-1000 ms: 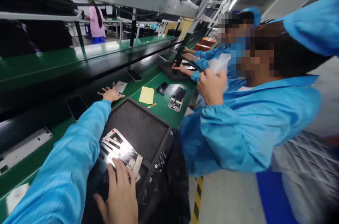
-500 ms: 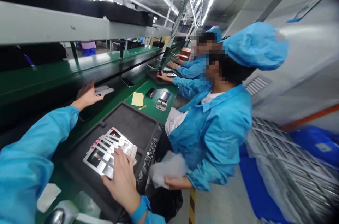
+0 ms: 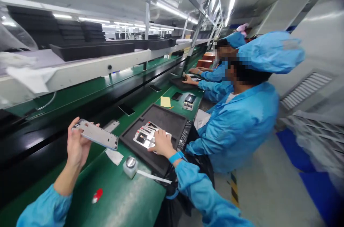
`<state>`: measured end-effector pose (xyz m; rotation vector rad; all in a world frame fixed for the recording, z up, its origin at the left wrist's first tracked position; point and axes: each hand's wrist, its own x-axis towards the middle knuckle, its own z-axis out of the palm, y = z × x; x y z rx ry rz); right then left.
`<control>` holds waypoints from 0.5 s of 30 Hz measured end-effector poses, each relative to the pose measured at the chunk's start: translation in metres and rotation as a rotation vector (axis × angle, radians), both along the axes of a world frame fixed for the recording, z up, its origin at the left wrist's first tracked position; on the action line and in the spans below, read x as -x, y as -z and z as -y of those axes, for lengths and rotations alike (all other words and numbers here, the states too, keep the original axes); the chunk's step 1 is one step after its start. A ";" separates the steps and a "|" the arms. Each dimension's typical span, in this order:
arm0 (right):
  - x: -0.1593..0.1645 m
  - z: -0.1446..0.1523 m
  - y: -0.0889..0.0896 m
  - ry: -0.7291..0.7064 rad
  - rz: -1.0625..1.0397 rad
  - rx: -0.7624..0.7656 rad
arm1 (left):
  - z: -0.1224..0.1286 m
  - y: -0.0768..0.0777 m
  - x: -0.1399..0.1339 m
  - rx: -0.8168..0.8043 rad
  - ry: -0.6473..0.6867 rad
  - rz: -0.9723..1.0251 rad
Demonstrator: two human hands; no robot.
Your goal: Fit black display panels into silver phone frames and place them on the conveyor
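My left hand [image 3: 77, 143] is raised over the left of the bench, closed around one end of a silver phone frame [image 3: 98, 135]. The frame is tilted, with its grey flat face towards me. My right hand [image 3: 163, 143] lies over the right end of a fanned stack of flat phone panels [image 3: 145, 139], thumb at the near edge and fingers across the top. These panels are silver and black with red tabs. They lie in a black foam tray [image 3: 172, 116]. Another silver phone part [image 3: 111, 125] rests on the bench behind the held frame.
A dispenser bottle [image 3: 130, 167], a white tissue [image 3: 114, 156] and a red-and-white piece [image 3: 97, 196] are on the green bench [image 3: 120, 198]. Beyond the tray are a yellow paper [image 3: 165, 101] and dark phones [image 3: 126, 109]. A co-worker [image 3: 242, 123] in blue sits at the right.
My left hand has come back towards me from the bench's far side, lifting the phone frame. My right hand stays on the panels. The view has shifted; the co-worker's plastic bag is now out of sight.
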<state>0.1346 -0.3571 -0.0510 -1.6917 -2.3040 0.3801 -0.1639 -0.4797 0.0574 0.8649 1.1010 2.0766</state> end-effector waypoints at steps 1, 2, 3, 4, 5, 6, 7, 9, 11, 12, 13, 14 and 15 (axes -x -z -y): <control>0.003 0.000 -0.002 0.013 0.003 0.008 | 0.017 -0.003 0.000 0.015 -0.001 0.140; 0.006 0.001 -0.004 0.026 0.002 0.021 | 0.033 -0.006 0.001 0.032 -0.014 0.269; 0.009 0.004 -0.006 0.038 -0.003 0.039 | 0.046 -0.010 0.002 0.049 -0.036 0.383; 0.011 0.008 -0.008 0.047 -0.013 0.058 | 0.058 -0.014 0.005 0.066 -0.055 0.473; 0.012 0.012 -0.010 0.053 -0.028 0.074 | 0.069 -0.018 0.007 0.086 -0.056 0.533; 0.013 0.017 -0.014 0.055 -0.050 0.083 | 0.077 -0.021 0.010 0.118 -0.026 0.565; 0.013 0.021 -0.019 0.052 -0.080 0.083 | 0.085 -0.023 0.012 0.161 0.029 0.578; 0.013 0.030 -0.034 0.031 -0.162 0.057 | 0.096 -0.025 0.014 0.244 0.181 0.579; 0.016 0.040 -0.053 -0.007 -0.265 0.018 | 0.103 -0.026 0.010 0.284 0.320 0.584; 0.019 0.046 -0.063 -0.032 -0.322 0.002 | 0.107 -0.026 0.007 0.288 0.377 0.587; 0.024 0.053 -0.071 -0.060 -0.381 -0.011 | 0.110 -0.025 0.003 0.288 0.430 0.586; 0.030 0.062 -0.077 -0.088 -0.437 -0.022 | 0.113 -0.023 -0.002 0.290 0.486 0.581; 0.038 0.074 -0.081 -0.115 -0.486 -0.034 | 0.116 -0.021 -0.007 0.291 0.545 0.573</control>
